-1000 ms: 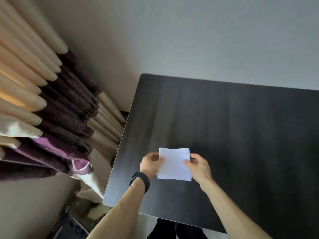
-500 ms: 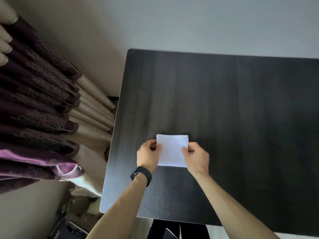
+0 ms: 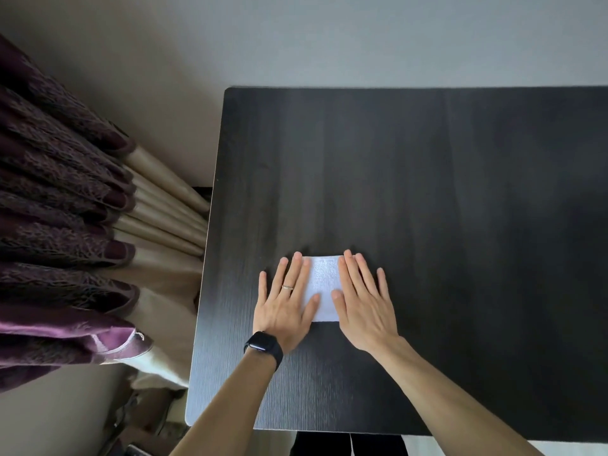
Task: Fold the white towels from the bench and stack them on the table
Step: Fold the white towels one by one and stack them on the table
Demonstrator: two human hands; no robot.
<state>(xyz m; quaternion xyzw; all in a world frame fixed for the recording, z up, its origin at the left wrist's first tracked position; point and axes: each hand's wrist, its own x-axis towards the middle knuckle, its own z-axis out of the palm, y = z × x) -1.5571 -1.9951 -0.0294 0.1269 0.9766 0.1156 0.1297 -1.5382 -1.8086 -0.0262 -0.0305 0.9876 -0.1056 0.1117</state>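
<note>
A small folded white terry towel lies flat on the dark wood-grain table between the left hand and right hand, both pressing its side edges with straight fingers, purple-and-cream pleated curtains hanging left of the left hand.

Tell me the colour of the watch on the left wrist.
The watch is black, strap and face alike; the head view shows it.

A dark wood-grain tabletop fills the right; purple-and-beige curtains hang at left against a pale wall.
</note>
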